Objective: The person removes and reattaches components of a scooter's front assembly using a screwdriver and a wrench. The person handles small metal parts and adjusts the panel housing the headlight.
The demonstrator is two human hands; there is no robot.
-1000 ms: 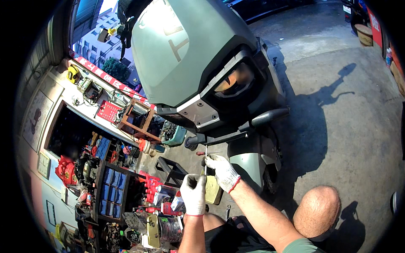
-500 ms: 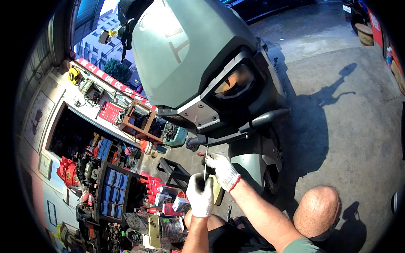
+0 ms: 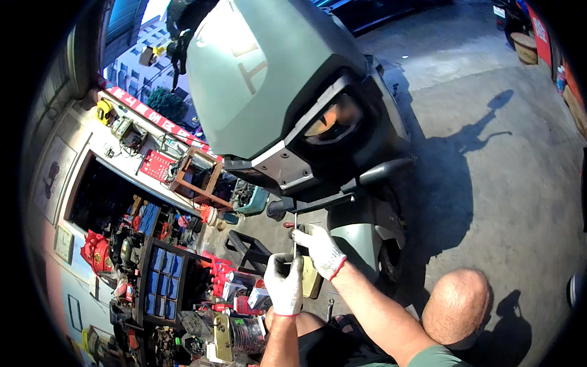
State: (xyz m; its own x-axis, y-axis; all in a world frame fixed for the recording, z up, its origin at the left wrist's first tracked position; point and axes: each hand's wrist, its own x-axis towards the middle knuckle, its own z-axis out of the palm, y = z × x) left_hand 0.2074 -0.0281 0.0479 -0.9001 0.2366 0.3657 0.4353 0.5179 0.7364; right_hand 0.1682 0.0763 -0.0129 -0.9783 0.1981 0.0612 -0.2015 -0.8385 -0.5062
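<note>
Both my gloved hands are closed on a slim metal rod (image 3: 296,218) below the scooter's dark bumper bar (image 3: 325,202). My right hand (image 3: 320,249) grips it higher up, while my left hand (image 3: 283,283) is curled at its lower end, whose tip is hidden by the fingers. A red-handled tool (image 3: 288,224) shows just beside the rod. Above, the large grey-green scooter body (image 3: 257,104) has a decorated lamp opening (image 3: 324,123). A yellow-green box (image 3: 312,281) lies behind my hands.
A cluttered tool wall with a blue-drawer cabinet (image 3: 164,278) fills the left, beside a black stand (image 3: 244,249). A teal bin (image 3: 249,203) sits behind. My bare knee (image 3: 455,306) is at lower right; a plant pot (image 3: 524,49) stands far right on the concrete floor (image 3: 501,196).
My left hand has shifted a little along with the rod, right and then back slightly. Both hands keep their grip. The whole view has moved slightly, with the scooter appearing further left.
</note>
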